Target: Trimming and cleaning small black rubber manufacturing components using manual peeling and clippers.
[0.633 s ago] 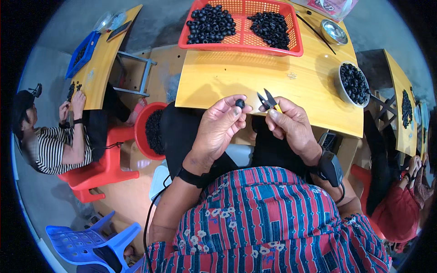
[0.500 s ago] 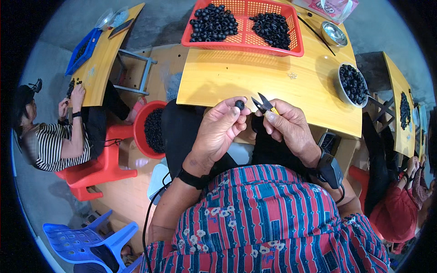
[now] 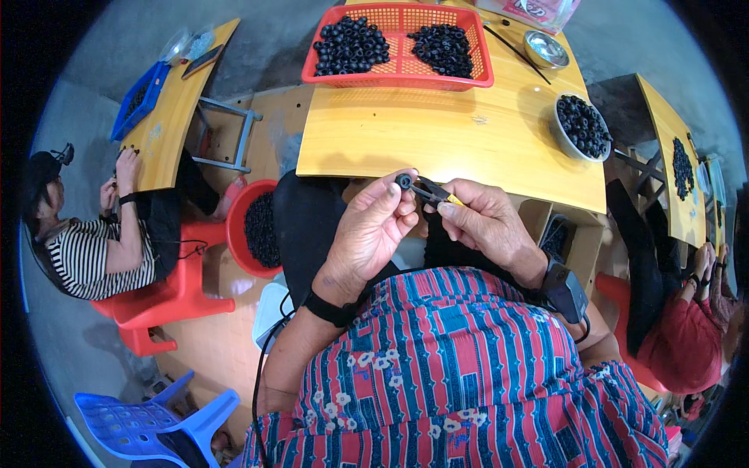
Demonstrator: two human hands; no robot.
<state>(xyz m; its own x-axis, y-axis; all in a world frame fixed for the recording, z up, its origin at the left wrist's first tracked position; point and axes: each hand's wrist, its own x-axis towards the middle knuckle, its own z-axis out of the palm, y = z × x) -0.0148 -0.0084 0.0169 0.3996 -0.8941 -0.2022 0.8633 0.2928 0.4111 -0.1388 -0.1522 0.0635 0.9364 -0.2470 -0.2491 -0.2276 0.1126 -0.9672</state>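
Note:
Between thumb and fingers, my left hand pinches a small round black part with a hollow in its face. My right hand is closed round a pair of small pliers or nippers, black-jawed with some yellow on the handle. The tool's tips point left and reach the black part; whether they grip it is too small to tell. Both hands are raised in front of the near edge of the wooden table, above my lap.
On the table, a red basket holds two piles of black parts. To its right are a black rod, a metal bowl and a white bowl of black rings. A red tub stands left; people sit at both sides.
The tool in my right hand has moved left and its jaws now meet the black part. In my left hand the part has turned, showing its hollow face. The view has shifted slightly.

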